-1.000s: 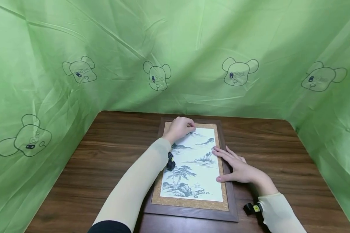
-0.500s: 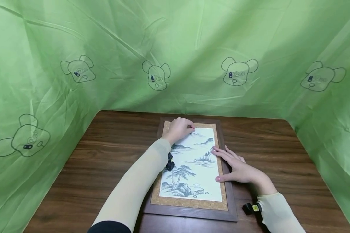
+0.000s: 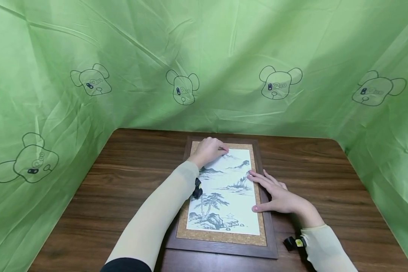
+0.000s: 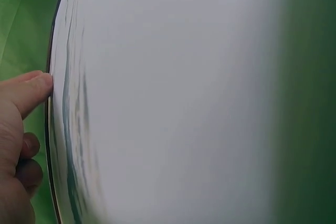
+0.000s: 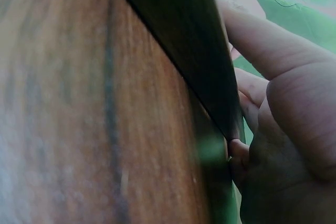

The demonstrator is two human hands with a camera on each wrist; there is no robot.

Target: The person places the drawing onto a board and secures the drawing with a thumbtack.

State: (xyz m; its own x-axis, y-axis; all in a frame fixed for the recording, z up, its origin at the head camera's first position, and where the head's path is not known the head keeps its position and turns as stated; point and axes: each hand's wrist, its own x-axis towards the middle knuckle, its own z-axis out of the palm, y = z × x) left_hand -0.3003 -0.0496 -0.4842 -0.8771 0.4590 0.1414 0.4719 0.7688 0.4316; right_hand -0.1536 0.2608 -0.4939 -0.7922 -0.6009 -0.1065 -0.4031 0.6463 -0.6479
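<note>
A cork board (image 3: 221, 237) in a dark brown wooden frame (image 3: 224, 248) lies on the table. On it lies a white paper with an ink landscape (image 3: 238, 211). My left hand (image 3: 209, 150) is at the paper's top edge, fingers curled, with thumb and fingertips close together; anything between them is hidden. In the left wrist view, a fingertip of the left hand (image 4: 23, 98) touches the paper's edge. My right hand (image 3: 275, 194) rests over the frame's right side, fingers spread, with fingertips and thumb on the paper's right edge. The right wrist view shows the right hand (image 5: 294, 103) beside the frame.
Brown wood-grain table (image 3: 122, 181) surrounds the frame. Green cloth (image 3: 224, 56) printed with mouse heads hangs behind and at both sides. Black wrist cameras sit on both forearms, the left wrist camera (image 3: 197, 188) low over the paper.
</note>
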